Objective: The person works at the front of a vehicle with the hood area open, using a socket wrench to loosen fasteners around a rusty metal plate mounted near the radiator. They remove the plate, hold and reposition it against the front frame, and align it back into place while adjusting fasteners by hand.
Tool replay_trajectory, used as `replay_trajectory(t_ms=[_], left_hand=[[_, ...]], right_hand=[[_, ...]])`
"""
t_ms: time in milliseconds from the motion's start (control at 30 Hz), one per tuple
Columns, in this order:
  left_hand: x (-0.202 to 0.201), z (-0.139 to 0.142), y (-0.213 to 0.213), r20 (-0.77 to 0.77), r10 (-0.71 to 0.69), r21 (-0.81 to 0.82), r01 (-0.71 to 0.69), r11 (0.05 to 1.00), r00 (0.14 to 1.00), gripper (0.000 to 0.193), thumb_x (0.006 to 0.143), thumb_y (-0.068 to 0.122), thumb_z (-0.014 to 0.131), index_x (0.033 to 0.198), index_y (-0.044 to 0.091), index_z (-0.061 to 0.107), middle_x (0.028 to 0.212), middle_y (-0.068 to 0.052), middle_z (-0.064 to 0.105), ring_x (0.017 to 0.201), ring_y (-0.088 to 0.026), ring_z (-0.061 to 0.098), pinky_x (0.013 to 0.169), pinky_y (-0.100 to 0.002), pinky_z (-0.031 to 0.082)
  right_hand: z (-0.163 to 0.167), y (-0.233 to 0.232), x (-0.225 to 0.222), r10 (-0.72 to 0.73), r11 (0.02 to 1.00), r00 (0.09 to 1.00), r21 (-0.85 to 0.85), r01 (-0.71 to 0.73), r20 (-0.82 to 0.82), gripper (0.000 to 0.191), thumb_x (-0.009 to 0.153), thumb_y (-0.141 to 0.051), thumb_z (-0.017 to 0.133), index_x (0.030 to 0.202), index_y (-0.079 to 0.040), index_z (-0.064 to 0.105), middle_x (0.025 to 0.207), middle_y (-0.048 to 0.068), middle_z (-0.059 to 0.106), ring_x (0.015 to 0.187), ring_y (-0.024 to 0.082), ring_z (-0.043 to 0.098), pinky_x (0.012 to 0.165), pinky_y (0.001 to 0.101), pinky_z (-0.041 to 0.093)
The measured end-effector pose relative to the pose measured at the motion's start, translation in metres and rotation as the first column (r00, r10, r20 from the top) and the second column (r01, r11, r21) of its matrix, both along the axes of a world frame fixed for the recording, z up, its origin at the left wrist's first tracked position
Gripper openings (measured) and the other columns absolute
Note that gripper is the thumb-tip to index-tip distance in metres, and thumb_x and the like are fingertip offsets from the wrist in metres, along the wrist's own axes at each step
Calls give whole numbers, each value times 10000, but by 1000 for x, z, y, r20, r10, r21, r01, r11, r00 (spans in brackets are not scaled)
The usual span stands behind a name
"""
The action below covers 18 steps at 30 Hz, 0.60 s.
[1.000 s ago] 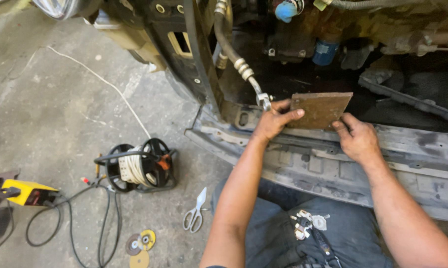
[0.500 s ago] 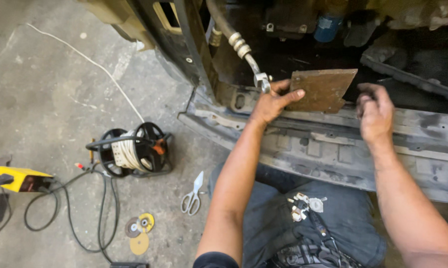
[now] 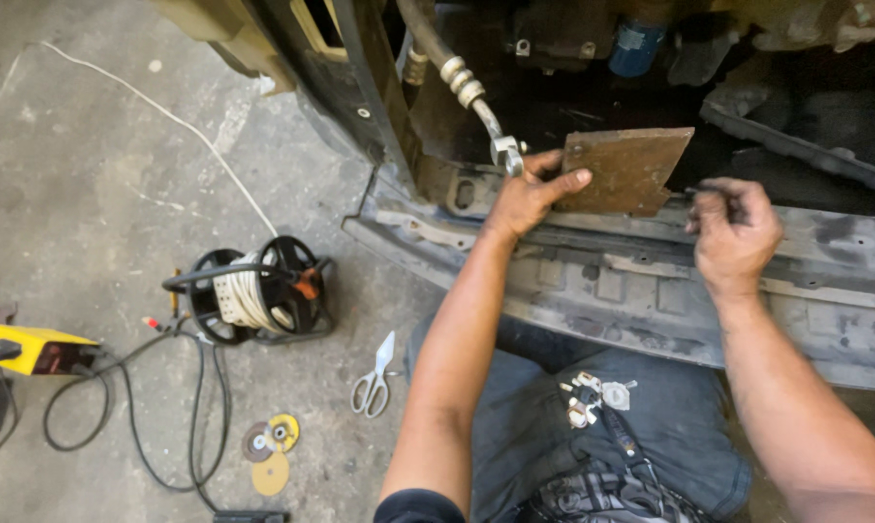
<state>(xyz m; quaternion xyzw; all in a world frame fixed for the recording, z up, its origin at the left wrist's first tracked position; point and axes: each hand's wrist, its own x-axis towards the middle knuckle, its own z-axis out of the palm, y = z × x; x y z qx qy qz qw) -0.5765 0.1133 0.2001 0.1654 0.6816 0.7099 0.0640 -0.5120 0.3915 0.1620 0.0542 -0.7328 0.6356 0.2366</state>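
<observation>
The rusty metal plate (image 3: 626,169) is held upright against the front of a vehicle, just above a grey crossmember (image 3: 651,281). A flat, brown, roughly four-sided piece is seen, with its top edge nearly straight and its right edge cut at a slant, so that the lower part is narrower than the top. Its surface is covered evenly with rust, dull and slightly mottled, and a small hole is visible near its upper left corner.

The plate is gripped at its left edge by the left hand (image 3: 527,199), the thumb laid across the face and the other fingers curled behind. The right hand (image 3: 733,232) is closed in a loose fist just beside the plate's lower right corner; a thin dark tool (image 3: 694,192) appears to be pinched in it, its tip touching or nearly touching the plate, though the kind of tool cannot be told.

A ribbed hose with a metal fitting (image 3: 476,107) hangs just left of the plate. On the concrete floor, well apart, a cable reel (image 3: 253,291), scissors (image 3: 375,378), three grinding discs (image 3: 271,447) and a yellow power tool (image 3: 35,351) are seen. A bunch of keys (image 3: 588,399) rests on the person's lap.
</observation>
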Motion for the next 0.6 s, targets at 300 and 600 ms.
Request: replay_trajectory(t_ms=[300, 600], left_hand=[[2, 0, 0, 2, -13, 11, 13, 1000, 1000, 480, 898, 333, 785, 1239, -1, 731, 1140, -75, 777, 1053, -140, 689, 982, -314, 531], [2, -2, 0, -6, 2, -6, -2, 1000, 1000, 494, 889, 334, 796, 1240, -6, 725, 1144, -82, 774, 1054, -148, 687, 967, -316, 537]], right_hand=[[15, -12, 12, 44, 897, 999, 441, -39, -1, 240, 916, -169, 879, 1034, -32, 721, 799, 42, 686, 656, 76, 610, 657, 257, 499], [14, -20, 8, -30, 838, 999, 545, 18, 13, 281, 898, -205, 891, 1007, -40, 692, 865, 76, 694, 713, 133, 643, 657, 299, 520]])
